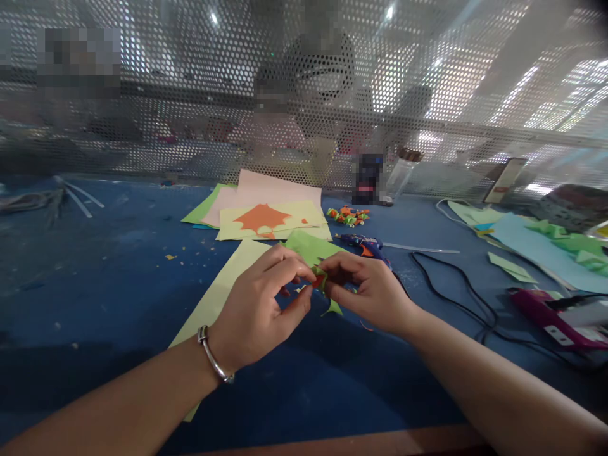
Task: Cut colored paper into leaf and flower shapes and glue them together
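Between my fingertips is a small green and orange paper flower (320, 278), partly hidden by them. My left hand (268, 294), with a silver bangle at the wrist, pinches its left side. From the right, my right hand (368, 288) closes finger and thumb on the same piece. Beneath and behind the hands lie a green paper sheet (308, 246) and a pale yellow sheet (240, 266). A green scrap (333, 308) shows just below the fingers. Farther back sits a cluster of small green and orange paper pieces (349, 216).
A blue glue gun (358, 241) with a clear stick lies behind my right hand. Its black cord (456, 269) runs toward a magenta power strip (546, 313). Stacked papers (280, 183) with an orange cut sheet stand back centre; a perforated metal screen (190, 126) closes the far side.
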The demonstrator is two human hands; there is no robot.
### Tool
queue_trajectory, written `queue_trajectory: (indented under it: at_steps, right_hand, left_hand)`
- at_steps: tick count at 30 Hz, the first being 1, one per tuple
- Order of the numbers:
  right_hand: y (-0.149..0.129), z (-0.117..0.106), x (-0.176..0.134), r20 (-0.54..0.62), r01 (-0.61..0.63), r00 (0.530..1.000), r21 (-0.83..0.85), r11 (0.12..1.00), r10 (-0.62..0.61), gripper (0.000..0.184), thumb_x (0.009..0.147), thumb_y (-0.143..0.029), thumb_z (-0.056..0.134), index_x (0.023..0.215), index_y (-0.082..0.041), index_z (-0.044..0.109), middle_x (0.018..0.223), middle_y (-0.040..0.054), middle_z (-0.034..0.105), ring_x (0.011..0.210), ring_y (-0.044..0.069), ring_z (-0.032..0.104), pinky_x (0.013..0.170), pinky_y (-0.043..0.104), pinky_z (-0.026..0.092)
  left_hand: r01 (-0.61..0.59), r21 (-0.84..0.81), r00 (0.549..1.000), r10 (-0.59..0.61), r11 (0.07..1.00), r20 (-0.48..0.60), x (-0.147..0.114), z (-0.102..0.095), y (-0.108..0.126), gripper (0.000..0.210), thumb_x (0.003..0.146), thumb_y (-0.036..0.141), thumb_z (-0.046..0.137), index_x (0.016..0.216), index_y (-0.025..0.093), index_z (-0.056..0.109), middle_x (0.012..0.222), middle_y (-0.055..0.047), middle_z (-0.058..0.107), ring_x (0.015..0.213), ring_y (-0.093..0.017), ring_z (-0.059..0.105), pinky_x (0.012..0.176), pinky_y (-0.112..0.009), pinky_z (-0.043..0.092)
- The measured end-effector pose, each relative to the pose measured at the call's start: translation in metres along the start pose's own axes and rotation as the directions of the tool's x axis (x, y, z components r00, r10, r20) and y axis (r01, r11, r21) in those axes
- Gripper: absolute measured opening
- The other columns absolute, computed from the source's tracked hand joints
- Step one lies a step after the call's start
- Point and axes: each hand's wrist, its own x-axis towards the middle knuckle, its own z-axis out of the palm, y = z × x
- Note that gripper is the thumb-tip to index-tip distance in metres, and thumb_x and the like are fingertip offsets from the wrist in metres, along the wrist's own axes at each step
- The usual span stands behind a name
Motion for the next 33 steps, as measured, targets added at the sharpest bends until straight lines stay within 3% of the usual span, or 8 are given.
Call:
queue_trajectory:
  at_steps: [23,33]
  right_hand:
    - [-0.0014,0.0011,0.0007,-0.010,0.039,0.999,-0.031,0.999,-0.039,0.020,0.081,-0.007,0.062,0.098,-0.016,0.068,0.076,-0.0029,0.064,0.065,0.009,0.057,0.062,0.021,0.047]
    - [-0.0039,0.0000,0.0023,-0.015,0.030,0.999,-0.043,0.999,-0.030,0.020,0.081,-0.009,0.061,0.098,-0.017,0.068,0.076,-0.0013,0.066,0.067,0.011,0.059,0.063,0.022,0.049]
  left_hand:
    - [0.045,-0.023,0.999,-0.045,0.999,0.008,0.0005,0.0021,0.0019,0.012,0.087,0.010,0.063,0.095,0.018,0.065,0.097,-0.005,0.063,0.081,-0.013,0.063,0.065,-0.024,0.058]
    - [0.042,-0.014,0.999,-0.042,0.999,0.009,0.0005,0.0010,0.0029,0.012,0.088,0.010,0.062,0.095,0.019,0.065,0.100,-0.006,0.062,0.085,-0.014,0.065,0.066,-0.025,0.060]
